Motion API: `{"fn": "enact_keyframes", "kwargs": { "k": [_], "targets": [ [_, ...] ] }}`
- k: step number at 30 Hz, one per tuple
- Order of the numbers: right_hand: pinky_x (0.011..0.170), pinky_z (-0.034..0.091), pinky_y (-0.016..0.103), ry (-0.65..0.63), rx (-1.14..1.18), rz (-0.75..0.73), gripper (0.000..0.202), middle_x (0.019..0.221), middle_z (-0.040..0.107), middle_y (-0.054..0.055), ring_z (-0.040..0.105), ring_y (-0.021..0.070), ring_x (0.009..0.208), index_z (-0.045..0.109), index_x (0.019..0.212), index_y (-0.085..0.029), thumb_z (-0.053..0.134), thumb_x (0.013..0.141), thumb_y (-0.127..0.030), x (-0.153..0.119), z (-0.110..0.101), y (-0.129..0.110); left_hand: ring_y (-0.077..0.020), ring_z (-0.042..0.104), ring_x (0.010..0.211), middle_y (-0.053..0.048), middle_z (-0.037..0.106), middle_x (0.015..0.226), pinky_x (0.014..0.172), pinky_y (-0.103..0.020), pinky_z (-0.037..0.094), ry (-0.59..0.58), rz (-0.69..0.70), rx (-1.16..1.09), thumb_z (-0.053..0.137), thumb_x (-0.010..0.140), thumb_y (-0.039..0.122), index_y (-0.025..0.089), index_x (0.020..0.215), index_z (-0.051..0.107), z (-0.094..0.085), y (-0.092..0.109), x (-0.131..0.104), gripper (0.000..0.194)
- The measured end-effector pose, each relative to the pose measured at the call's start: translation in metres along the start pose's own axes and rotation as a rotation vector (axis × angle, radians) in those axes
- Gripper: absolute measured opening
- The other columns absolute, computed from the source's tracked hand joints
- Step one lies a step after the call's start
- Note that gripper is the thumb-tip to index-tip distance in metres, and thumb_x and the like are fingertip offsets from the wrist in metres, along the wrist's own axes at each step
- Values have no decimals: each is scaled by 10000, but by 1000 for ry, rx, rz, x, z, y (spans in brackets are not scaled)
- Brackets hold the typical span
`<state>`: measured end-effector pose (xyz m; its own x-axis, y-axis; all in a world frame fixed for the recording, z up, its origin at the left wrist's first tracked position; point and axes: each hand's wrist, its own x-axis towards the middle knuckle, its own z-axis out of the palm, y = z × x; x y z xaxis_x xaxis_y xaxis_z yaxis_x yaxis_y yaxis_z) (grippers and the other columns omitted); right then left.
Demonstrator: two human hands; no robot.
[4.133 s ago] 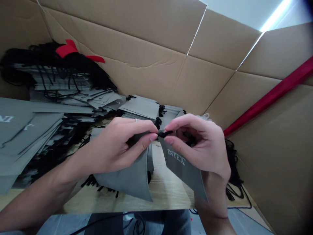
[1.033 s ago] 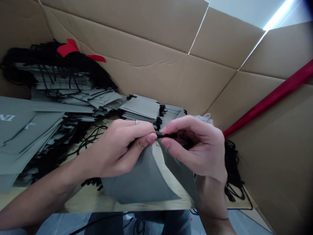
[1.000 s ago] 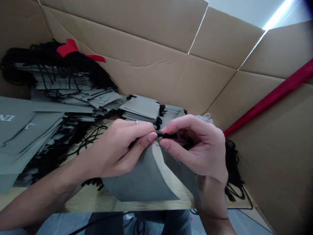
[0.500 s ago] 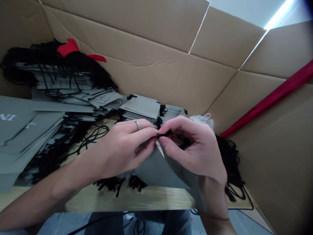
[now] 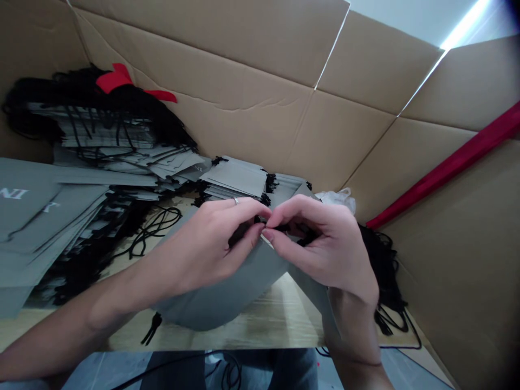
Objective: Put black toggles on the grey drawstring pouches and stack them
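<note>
In the middle of the head view my left hand (image 5: pixel 217 238) and my right hand (image 5: pixel 325 238) meet, fingertips almost touching. A short piece of black cord (image 5: pixel 283 228) runs between the right thumb and forefinger. My left thumb and forefinger close on the other end of this cord, partly hidden by the fingers. Below both hands hangs a grey paper bag (image 5: pixel 215 306), its sheet curving over the table, with its edge at my fingertips. Another black cord end (image 5: pixel 153 328) sticks out at the lower left of the bag.
Stacked grey bags (image 5: pixel 239 177) with black cord ends stand behind my hands. More printed grey bags (image 5: pixel 28 216) lie at left, near a loose cord (image 5: pixel 150 230). Black cords (image 5: pixel 379 265) pile up at right. Cardboard walls (image 5: pixel 227 65) enclose the table (image 5: pixel 284 325).
The grey bag has swung left and now bulges under my left hand. My left fingers have shifted their pinch at the cord; the right hand has barely moved.
</note>
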<state>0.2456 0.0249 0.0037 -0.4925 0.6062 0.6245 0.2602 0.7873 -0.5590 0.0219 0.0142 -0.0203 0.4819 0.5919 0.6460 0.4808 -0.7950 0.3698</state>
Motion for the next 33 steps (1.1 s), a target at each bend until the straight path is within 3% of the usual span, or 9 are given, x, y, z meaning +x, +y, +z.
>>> {"fn": "enact_keyframes", "kwargs": {
  "k": [3, 5, 8, 15, 20, 22, 25, 29, 33],
  "targets": [
    [584, 497, 242, -7, -16, -5, 123, 741, 698, -58, 540, 78, 584, 769, 973, -225, 783, 952, -104, 0, -1, 1, -124, 605, 741, 3, 668, 892, 662, -264, 450, -80, 13, 26, 485, 1072, 85, 191, 974, 617, -1, -2, -2, 196],
    [549, 472, 241, -2, -16, 17, 82, 717, 677, -59, 495, 74, 555, 783, 977, -225, 795, 972, -144, 0, -3, 1, -117, 544, 694, 19, 618, 823, 626, -262, 416, -65, 43, 0, 467, 1023, 15, 192, 923, 596, -3, -3, 0, 241],
    [475, 413, 243, -11, 56, 52, 52, 686, 667, -51, 487, 86, 536, 803, 966, -236, 848, 968, -211, -1, -8, 0, -120, 590, 706, 13, 664, 818, 638, -259, 452, -44, 115, -139, 453, 1001, -20, 204, 941, 638, -9, -3, 5, 296],
    [440, 435, 226, 24, 354, 49, 207, 718, 751, -31, 605, 102, 544, 826, 933, -235, 989, 839, -147, 0, -4, 1, -99, 636, 663, 29, 725, 785, 629, -225, 491, -81, 109, -380, 505, 1033, -4, 215, 908, 710, -22, -2, 6, 324],
    [512, 525, 209, 18, 423, 9, 129, 832, 783, -15, 693, 100, 614, 787, 979, -226, 899, 958, -164, 1, 2, 4, -73, 556, 671, 50, 669, 779, 648, -191, 448, -70, 58, -356, 534, 1075, 66, 189, 887, 662, -21, 4, 6, 259],
    [562, 556, 225, 75, 414, 14, 103, 873, 752, -14, 682, 101, 638, 766, 1115, -242, 819, 1037, -201, 1, 6, 4, -77, 541, 680, 50, 652, 777, 648, -190, 442, -37, -31, -350, 530, 1114, 129, 183, 901, 662, -18, 8, 6, 257],
    [547, 502, 264, 255, 397, 49, 123, 831, 616, -20, 588, 112, 611, 716, 1225, -257, 659, 1150, -335, 2, 15, 3, -87, 536, 689, 42, 641, 786, 621, -194, 432, 0, -183, -394, 523, 1159, 256, 176, 947, 694, -11, 12, 6, 284],
    [492, 405, 267, 509, 363, 29, 203, 781, 501, -30, 495, 114, 576, 676, 1079, -243, 523, 1196, -310, 8, 27, -1, -93, 520, 683, 29, 648, 813, 588, -199, 411, -4, -282, -494, 590, 1137, 362, 166, 1026, 738, 0, 13, 8, 269],
    [486, 428, 258, 626, 358, 43, 185, 767, 480, -27, 533, 133, 599, 628, 1036, -253, 498, 1159, -208, 11, 36, -4, -89, 475, 622, 35, 638, 779, 536, -204, 373, -42, -334, -581, 730, 1046, 370, 173, 1103, 796, 8, 12, 9, 215]
  ]
}}
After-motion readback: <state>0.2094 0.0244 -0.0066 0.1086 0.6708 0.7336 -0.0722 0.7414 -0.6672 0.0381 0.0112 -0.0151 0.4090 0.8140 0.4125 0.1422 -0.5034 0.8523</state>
